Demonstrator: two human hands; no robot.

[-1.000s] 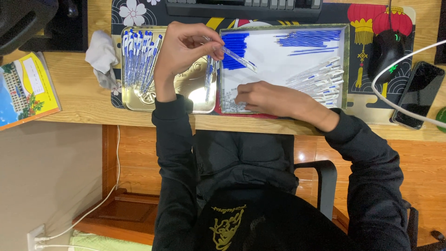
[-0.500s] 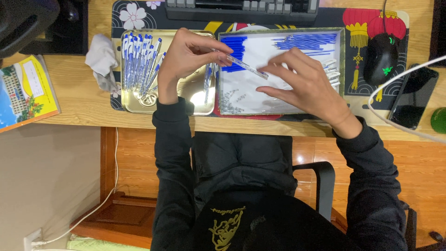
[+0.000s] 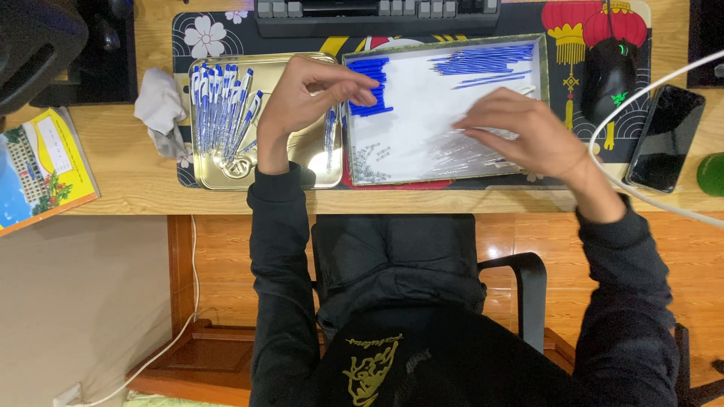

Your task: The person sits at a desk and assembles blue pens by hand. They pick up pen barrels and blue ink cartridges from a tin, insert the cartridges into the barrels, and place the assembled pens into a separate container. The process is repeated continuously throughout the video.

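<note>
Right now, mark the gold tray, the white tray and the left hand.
gold tray (image 3: 311,175), head view, bare bottom near its front rim.
white tray (image 3: 422,113), head view, bare white floor.
left hand (image 3: 305,94), head view, back of the hand.

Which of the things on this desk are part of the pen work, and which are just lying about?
In use: left hand; right hand; gold tray of finished pens; white tray with blue caps, refills and clear barrels.

Lying about: mouse; phone; keyboard; crumpled cloth; booklet.
</note>
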